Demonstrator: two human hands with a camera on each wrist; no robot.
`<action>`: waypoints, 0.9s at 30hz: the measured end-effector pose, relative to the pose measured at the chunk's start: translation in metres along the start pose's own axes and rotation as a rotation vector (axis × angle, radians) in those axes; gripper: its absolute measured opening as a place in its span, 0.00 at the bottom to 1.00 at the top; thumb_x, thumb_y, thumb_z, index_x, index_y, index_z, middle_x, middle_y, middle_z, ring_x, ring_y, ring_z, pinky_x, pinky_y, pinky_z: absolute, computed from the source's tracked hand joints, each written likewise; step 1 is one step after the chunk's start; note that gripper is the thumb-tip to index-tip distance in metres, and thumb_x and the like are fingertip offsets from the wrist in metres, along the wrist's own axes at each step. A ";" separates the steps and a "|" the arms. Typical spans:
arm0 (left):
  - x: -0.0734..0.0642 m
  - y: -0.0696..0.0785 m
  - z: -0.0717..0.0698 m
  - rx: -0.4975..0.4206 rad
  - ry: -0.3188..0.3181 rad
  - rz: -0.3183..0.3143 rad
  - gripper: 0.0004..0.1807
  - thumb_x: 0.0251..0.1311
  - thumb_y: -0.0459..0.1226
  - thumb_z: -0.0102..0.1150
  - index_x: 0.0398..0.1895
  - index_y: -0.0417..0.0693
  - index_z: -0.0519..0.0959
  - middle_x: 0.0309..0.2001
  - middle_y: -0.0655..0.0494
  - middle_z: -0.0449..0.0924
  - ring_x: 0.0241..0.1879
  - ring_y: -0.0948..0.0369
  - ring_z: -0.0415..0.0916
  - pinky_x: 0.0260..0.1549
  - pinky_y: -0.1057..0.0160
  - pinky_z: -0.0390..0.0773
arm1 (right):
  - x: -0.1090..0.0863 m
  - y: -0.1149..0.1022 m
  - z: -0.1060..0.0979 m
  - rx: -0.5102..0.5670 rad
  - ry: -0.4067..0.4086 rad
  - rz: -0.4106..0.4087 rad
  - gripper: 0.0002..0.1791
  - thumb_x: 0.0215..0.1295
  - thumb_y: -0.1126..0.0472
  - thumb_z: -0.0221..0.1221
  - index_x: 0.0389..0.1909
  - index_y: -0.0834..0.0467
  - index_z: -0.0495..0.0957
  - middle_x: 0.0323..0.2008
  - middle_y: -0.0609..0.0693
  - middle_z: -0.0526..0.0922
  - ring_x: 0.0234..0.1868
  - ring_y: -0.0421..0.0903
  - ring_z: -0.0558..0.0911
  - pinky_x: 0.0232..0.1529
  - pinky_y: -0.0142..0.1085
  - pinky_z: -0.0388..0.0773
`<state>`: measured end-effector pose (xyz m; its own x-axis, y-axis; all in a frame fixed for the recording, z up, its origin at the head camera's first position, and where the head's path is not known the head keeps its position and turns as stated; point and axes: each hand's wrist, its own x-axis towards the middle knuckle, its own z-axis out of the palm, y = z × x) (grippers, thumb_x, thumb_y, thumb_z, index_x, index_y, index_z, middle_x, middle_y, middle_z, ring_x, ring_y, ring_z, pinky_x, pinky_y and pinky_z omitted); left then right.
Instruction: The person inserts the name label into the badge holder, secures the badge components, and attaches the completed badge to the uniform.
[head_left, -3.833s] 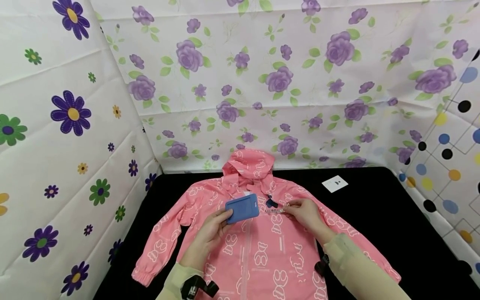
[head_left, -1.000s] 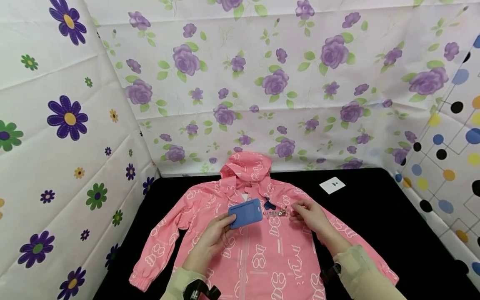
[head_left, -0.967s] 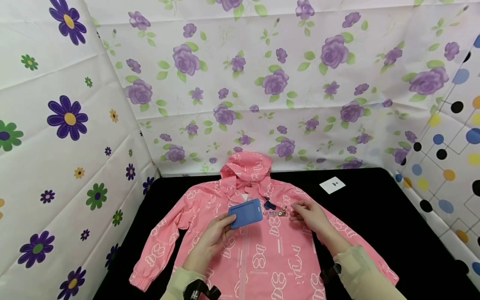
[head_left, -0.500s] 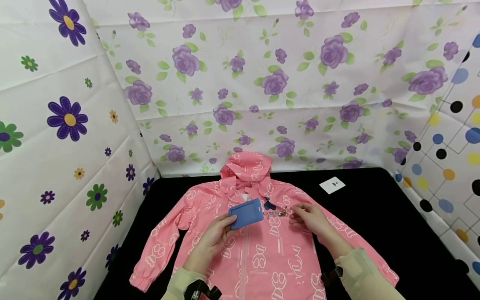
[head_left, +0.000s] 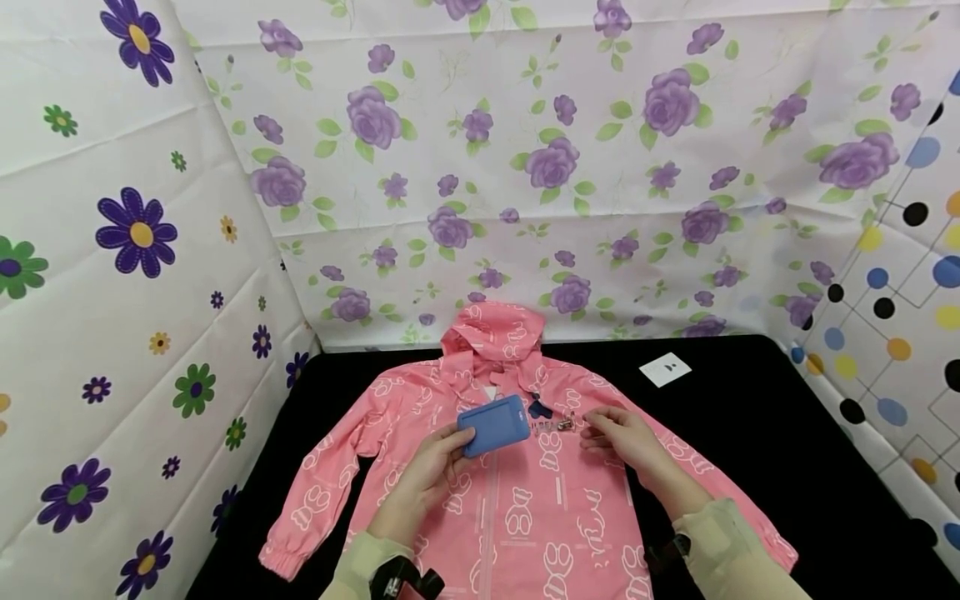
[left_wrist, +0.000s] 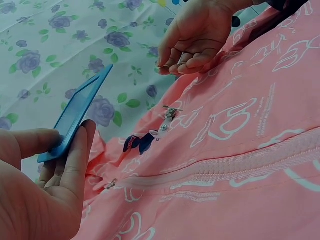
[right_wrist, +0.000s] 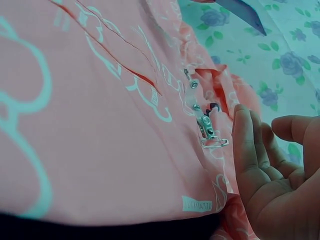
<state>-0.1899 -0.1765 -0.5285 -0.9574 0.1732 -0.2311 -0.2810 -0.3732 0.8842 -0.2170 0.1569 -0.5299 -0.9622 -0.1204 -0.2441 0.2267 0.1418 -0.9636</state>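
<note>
My left hand [head_left: 429, 473] pinches the edge of a blue badge holder [head_left: 495, 427], thumb on its front and fingers behind it. The badge holder [left_wrist: 75, 117] is held tilted above a pink hooded jacket [head_left: 517, 533] with white line drawings. On the jacket's chest, by the dark bow print, lies a metal badge clip [head_left: 565, 425] with a clear strap. In the right wrist view the clip [right_wrist: 206, 124] shows its metal jaw and wire lever. Just right of it hovers my right hand [head_left: 624, 437], fingers loosely bent and holding nothing.
A white card [head_left: 665, 369] with a small dark mark lies on the black table cover [head_left: 720, 417], right of the jacket's shoulder. Flowered sheets [head_left: 450, 167] stand as walls behind and to the left, a dotted one [head_left: 900, 333] to the right.
Several seconds ago my right hand pinched the clip at the chest; it has since let go and drawn slightly right. The badge holder stays in my left hand, almost still over the last second.
</note>
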 end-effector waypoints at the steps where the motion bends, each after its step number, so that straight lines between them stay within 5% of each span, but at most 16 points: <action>1: 0.000 0.001 0.001 0.000 0.004 0.005 0.29 0.77 0.29 0.55 0.73 0.20 0.61 0.44 0.48 0.88 0.41 0.63 0.88 0.47 0.64 0.88 | 0.000 0.001 0.000 0.006 -0.002 -0.001 0.24 0.84 0.52 0.57 0.64 0.69 0.76 0.43 0.56 0.87 0.40 0.46 0.91 0.41 0.36 0.89; 8: 0.001 0.003 0.006 0.022 0.051 0.043 0.21 0.73 0.27 0.57 0.63 0.21 0.69 0.40 0.50 0.86 0.38 0.63 0.88 0.45 0.64 0.89 | 0.000 0.006 -0.004 0.037 -0.020 -0.010 0.23 0.84 0.53 0.57 0.63 0.70 0.75 0.42 0.56 0.87 0.39 0.45 0.91 0.41 0.35 0.89; 17: 0.001 0.005 0.007 0.081 0.061 0.069 0.22 0.74 0.29 0.58 0.64 0.22 0.70 0.41 0.51 0.87 0.40 0.62 0.88 0.49 0.61 0.88 | -0.004 0.007 -0.005 0.060 -0.040 -0.025 0.22 0.84 0.55 0.56 0.62 0.71 0.75 0.42 0.56 0.86 0.40 0.46 0.90 0.43 0.36 0.89; 27: 0.003 0.004 0.010 0.098 0.105 0.091 0.18 0.72 0.29 0.61 0.59 0.23 0.74 0.38 0.52 0.86 0.37 0.63 0.87 0.39 0.66 0.88 | -0.005 0.006 -0.002 0.054 -0.051 -0.034 0.23 0.83 0.54 0.58 0.61 0.71 0.75 0.42 0.57 0.86 0.39 0.46 0.90 0.44 0.36 0.89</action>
<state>-0.1931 -0.1685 -0.5220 -0.9818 0.0450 -0.1846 -0.1897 -0.2913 0.9376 -0.2107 0.1608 -0.5340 -0.9609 -0.1743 -0.2151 0.2031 0.0839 -0.9755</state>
